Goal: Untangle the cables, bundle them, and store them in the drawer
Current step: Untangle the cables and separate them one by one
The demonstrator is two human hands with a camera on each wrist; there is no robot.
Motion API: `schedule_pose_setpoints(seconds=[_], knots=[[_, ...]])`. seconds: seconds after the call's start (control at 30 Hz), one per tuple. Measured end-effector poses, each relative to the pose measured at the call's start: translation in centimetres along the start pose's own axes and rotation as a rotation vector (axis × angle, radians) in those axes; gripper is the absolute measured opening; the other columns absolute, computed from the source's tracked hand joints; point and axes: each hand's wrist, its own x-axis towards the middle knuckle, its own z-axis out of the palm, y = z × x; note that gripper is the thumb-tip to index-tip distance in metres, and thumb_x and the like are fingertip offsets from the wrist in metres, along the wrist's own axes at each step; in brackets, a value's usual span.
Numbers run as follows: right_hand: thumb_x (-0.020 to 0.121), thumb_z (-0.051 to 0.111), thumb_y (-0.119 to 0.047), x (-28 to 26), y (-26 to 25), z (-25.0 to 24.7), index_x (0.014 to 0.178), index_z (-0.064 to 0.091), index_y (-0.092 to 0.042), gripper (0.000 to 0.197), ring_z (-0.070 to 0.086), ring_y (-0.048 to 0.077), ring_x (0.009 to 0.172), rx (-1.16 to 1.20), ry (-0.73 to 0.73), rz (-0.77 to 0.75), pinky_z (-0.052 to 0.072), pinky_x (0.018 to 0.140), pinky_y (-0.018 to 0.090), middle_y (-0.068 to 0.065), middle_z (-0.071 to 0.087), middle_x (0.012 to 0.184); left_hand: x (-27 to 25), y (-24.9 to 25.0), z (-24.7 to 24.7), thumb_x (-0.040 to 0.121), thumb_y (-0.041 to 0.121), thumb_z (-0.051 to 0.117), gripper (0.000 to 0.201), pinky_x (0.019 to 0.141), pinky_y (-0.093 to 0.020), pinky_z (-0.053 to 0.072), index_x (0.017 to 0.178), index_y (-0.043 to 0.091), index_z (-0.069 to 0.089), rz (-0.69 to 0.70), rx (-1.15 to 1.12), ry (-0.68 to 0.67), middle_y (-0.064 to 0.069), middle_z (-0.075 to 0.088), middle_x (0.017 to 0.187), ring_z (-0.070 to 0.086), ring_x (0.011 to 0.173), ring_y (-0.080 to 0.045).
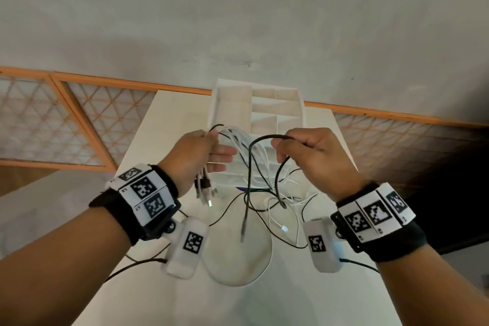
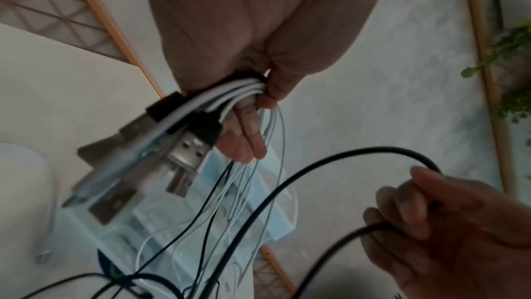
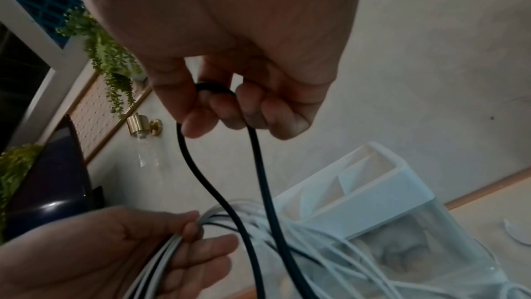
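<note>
The right hand (image 3: 229, 58) pinches a loop of black cable (image 3: 258, 167) between its curled fingertips (image 3: 198, 122), and both strands hang down from them. Lower left, the left hand (image 3: 115, 254) holds a bunch of white cables (image 3: 161, 256) against its palm. A white compartmented drawer unit (image 3: 402, 186) stands behind on the tabletop (image 3: 494, 204).

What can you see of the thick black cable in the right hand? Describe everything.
The thick black cable is round, smooth and rubbery-looking. The right hand pinches it in a raised loop, fingers curled round the bend. Both strands hang down across the white cables; one end dangles free above the table.
</note>
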Motion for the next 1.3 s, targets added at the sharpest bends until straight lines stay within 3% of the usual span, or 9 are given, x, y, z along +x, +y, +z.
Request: schedule_pose_setpoints(seconds=[0.33, 0.47, 0.6, 0.7, 0.8, 0.93, 1.07, 1.2, 1.3], knots=[[0.086, 0.066, -0.025, 1.7, -1.4, 0.5, 0.062, 0.068, -0.006, 0.031, 0.044, 0.005, 0.053, 0.040, 0.099, -0.085, 0.035, 0.061, 0.020, -0.009, 0.050, 0.059, -0.8, -2.6, 2.0, 0.106, 0.025, 0.038, 0.021, 0.103, -0.056, 0.044, 0.104, 0.008, 0.050, -0.043, 0.016, -0.161, -0.018, 0.072, 0.092, 0.069, 0.102, -0.039], [0.086, 0.065, -0.023, 1.6, -1.2, 0.1, 0.063, 0.070, -0.008, 0.028, 0.048, 0.004, 0.060, 0.016, 0.106, -0.130, 0.038, 0.065, 0.017, 0.001, 0.055, 0.069, -1.0, -3.0, 1.7, 0.106, 0.025, 0.041, 0.022, 0.087, -0.050, 0.053, 0.088, 0.011, 0.043, -0.117, -0.070, -0.166, -0.014, 0.063, 0.073, 0.071, 0.088, -0.043], [0.081, 0.065, -0.029, 1.5, -0.6, -0.4, 0.067, 0.072, -0.012, 0.023, 0.052, 0.009, 0.070, 0.001, 0.119, -0.168, 0.040, 0.065, 0.026, 0.010, 0.061, 0.076, -0.6, -3.5, 1.0, 0.103, 0.029, 0.048, 0.020, 0.055, -0.032, 0.048, 0.094, 0.012, 0.043, -0.102, -0.054, -0.138, 0.001, 0.045, 0.059, 0.048, 0.052, -0.018], [0.084, 0.065, -0.027, 1.4, 0.5, -1.0, 0.074, 0.072, -0.021, 0.014, 0.053, 0.010, 0.069, -0.006, 0.196, -0.230, 0.040, 0.063, 0.026, 0.002, 0.062, 0.074, -0.2, -3.5, 0.1, 0.098, 0.028, 0.059, 0.018, 0.056, -0.030, 0.041, 0.093, 0.012, 0.051, -0.022, 0.090, -0.143, 0.006, 0.039, 0.061, 0.037, 0.054, -0.012], [0.092, 0.066, -0.030, 1.3, 5.6, -2.1, 0.074, 0.068, -0.026, 0.019, 0.054, 0.009, 0.062, -0.228, 0.246, 0.011, 0.042, 0.060, 0.025, -0.004, 0.062, 0.071, -0.1, -2.3, -1.0, 0.098, 0.016, 0.057, 0.019, 0.059, -0.030, 0.036, 0.079, 0.013, 0.054, 0.003, -0.099, -0.081, 0.004, 0.035, 0.061, 0.034, 0.054, -0.012], [0.096, 0.056, -0.039, -1.0, 15.3, -2.6, 0.088, 0.073, -0.009, 0.036, 0.064, 0.027, 0.079, -0.659, -0.007, 0.594, 0.047, 0.073, 0.032, 0.010, 0.069, 0.084, -0.8, 0.5, -2.0, 0.096, 0.020, 0.052, 0.022, 0.057, -0.028, 0.038, 0.075, 0.014, 0.052, 0.021, -0.348, -0.140, 0.004, 0.031, 0.060, 0.032, 0.053, -0.012], [0.099, 0.051, -0.037, -2.4, 19.2, -4.4, 0.104, 0.074, -0.014, 0.033, 0.070, 0.035, 0.090, -0.788, 0.013, 0.795, 0.057, 0.083, 0.038, 0.012, 0.073, 0.099, -1.3, 1.6, -2.9, 0.100, 0.023, 0.053, 0.022, 0.050, -0.025, 0.036, 0.080, 0.013, 0.051, 0.174, -0.113, -0.117, 0.004, 0.032, 0.062, 0.032, 0.051, -0.010], [0.103, 0.048, -0.030, 1.9, 12.7, -8.6, 0.094, 0.069, -0.009, 0.031, 0.063, 0.021, 0.063, -0.259, 0.396, 0.552, 0.054, 0.061, 0.033, 0.004, 0.065, 0.072, -0.7, -0.2, -3.2, 0.100, 0.025, 0.053, 0.025, 0.047, -0.028, 0.028, 0.084, 0.006, 0.056, 0.168, 0.486, -0.028, -0.001, 0.035, 0.060, 0.029, 0.050, -0.016], [0.102, 0.038, -0.051, 3.7, 7.2, -9.3, 0.089, 0.061, -0.016, 0.045, 0.058, 0.018, 0.062, 0.069, 0.461, 0.240, 0.047, 0.055, 0.029, 0.010, 0.065, 0.082, -0.1, -1.7, -3.0, 0.100, 0.029, 0.052, 0.032, 0.053, -0.032, 0.031, 0.089, 0.000, 0.059, 0.138, 0.670, 0.071, -0.005, 0.041, 0.063, 0.033, 0.050, -0.020]])
